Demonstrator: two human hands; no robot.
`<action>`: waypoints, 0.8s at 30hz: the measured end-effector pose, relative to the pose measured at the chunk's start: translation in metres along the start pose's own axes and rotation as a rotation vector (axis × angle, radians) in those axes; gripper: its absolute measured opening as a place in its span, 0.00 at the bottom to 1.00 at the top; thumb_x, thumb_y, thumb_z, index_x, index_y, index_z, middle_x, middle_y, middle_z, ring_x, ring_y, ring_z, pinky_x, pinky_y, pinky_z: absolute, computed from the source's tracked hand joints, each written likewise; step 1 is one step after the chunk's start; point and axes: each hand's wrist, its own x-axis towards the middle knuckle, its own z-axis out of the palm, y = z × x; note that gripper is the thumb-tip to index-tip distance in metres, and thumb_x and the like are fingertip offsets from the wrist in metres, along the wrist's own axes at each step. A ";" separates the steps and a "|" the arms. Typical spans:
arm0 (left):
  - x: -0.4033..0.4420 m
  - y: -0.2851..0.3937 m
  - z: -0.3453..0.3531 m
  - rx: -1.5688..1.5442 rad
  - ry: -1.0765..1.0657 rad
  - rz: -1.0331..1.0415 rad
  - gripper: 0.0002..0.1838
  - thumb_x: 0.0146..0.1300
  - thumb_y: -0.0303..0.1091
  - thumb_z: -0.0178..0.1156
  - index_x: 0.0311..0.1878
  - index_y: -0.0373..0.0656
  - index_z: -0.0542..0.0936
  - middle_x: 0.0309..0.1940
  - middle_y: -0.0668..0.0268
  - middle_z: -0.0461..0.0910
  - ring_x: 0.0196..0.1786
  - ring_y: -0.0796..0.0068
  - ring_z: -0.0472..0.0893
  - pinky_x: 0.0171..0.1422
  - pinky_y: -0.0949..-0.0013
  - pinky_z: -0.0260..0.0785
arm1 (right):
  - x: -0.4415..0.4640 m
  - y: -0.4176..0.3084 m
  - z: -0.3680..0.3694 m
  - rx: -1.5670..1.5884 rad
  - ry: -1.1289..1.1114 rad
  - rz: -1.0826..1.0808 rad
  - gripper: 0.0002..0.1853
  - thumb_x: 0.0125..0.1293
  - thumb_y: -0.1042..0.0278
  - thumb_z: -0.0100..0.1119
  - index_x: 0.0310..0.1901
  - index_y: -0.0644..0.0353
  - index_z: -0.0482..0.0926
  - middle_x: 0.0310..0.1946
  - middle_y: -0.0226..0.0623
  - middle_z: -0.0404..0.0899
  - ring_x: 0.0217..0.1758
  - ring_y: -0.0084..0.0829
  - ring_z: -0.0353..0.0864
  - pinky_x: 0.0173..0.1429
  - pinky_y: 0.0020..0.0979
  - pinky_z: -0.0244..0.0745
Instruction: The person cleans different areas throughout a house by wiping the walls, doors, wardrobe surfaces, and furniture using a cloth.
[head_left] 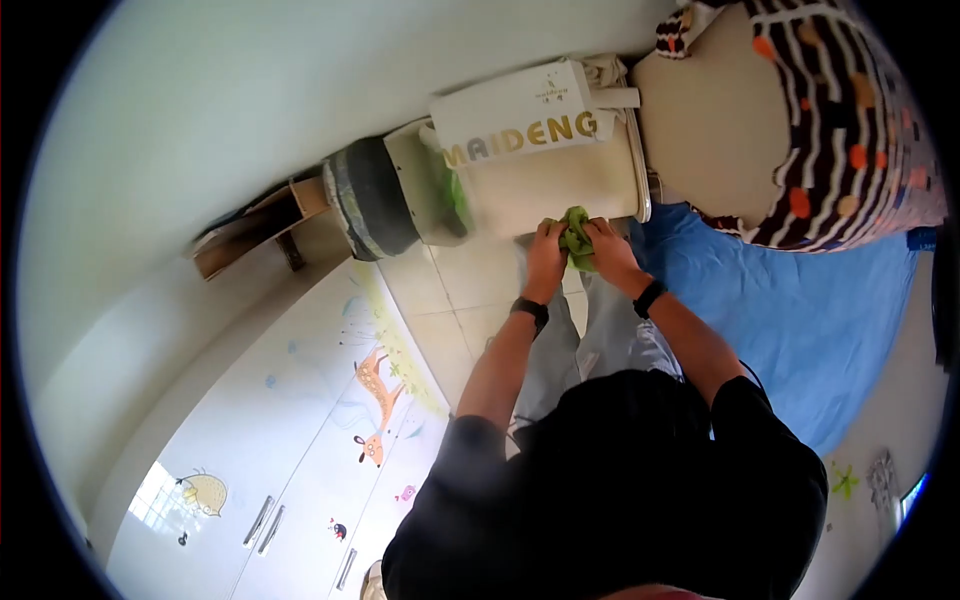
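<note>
A crumpled green cloth (pixel 576 241) is bunched between my two hands, in front of my legs. My left hand (pixel 546 254) grips its left side with curled fingers. On the other side, my right hand (pixel 613 256) has its fingers closed on the same cloth. Just beyond the hands is a cream-coloured flat surface (pixel 545 190). A white box (pixel 515 112) with gold "MAIDENG" lettering rests at the back of that surface, against the wall.
To the right lies a bed with a blue sheet (pixel 770 300) and a striped, dotted quilt (pixel 835 130). A dark bag (pixel 372 195) and a cardboard box (pixel 262 228) stand along the wall at left. A white wardrobe (pixel 290 430) with animal drawings is at lower left.
</note>
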 end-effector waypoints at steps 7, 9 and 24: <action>0.006 -0.051 0.037 -0.201 0.171 -0.161 0.29 0.55 0.13 0.53 0.63 0.39 0.68 0.62 0.45 0.65 0.61 0.42 0.68 0.64 0.55 0.65 | 0.032 0.033 0.072 0.095 0.086 -0.039 0.29 0.51 0.82 0.57 0.58 0.57 0.69 0.57 0.43 0.66 0.59 0.48 0.71 0.54 0.42 0.76; 0.021 -0.073 0.055 -0.192 0.229 -0.114 0.30 0.55 0.13 0.51 0.63 0.39 0.68 0.61 0.45 0.65 0.62 0.41 0.68 0.64 0.54 0.64 | 0.048 0.049 0.088 0.099 0.103 -0.035 0.31 0.51 0.81 0.58 0.60 0.56 0.68 0.59 0.44 0.64 0.60 0.50 0.69 0.56 0.42 0.75; -0.003 -0.172 0.088 -0.013 0.255 -0.239 0.11 0.59 0.25 0.52 0.44 0.45 0.79 0.47 0.53 0.73 0.50 0.48 0.74 0.49 0.54 0.74 | 0.068 0.083 0.184 -0.232 -0.137 -0.030 0.25 0.49 0.80 0.62 0.53 0.60 0.75 0.50 0.49 0.72 0.54 0.52 0.72 0.55 0.46 0.73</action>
